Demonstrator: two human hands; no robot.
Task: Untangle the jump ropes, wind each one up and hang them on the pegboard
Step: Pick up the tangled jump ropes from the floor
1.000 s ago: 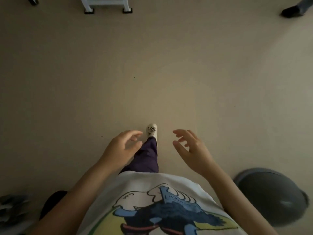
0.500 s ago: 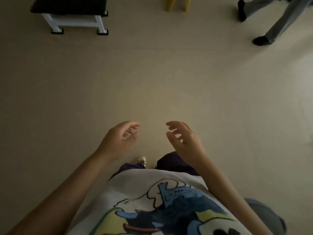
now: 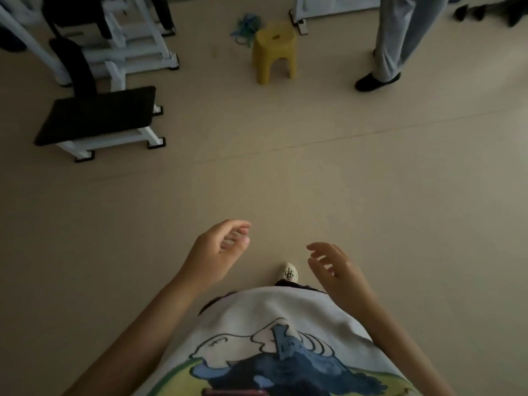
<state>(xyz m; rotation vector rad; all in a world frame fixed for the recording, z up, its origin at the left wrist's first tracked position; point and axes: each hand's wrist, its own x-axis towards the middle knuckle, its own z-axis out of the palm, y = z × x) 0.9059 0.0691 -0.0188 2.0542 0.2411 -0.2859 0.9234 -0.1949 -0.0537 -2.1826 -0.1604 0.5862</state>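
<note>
A yellow plastic stool (image 3: 275, 51) stood on the beige floor (image 3: 371, 181). A black-padded weight bench (image 3: 97, 117) on a white frame sat at left, and a bystander's grey trouser leg (image 3: 395, 35) ended in a black shoe (image 3: 374, 81).

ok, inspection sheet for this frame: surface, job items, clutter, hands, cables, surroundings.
Surface: beige floor, bare ahead of the person.
Job's things: tangled blue-green ropes on the floor behind the yellow stool; pegboard not seen.
Clutter: dark shoes at the top right.
Grippers: left hand and right hand empty, fingers loosely curled.
Cables: nothing seen.
Surroundings: black-padded weight bench, white frames, another person's legs.
</note>
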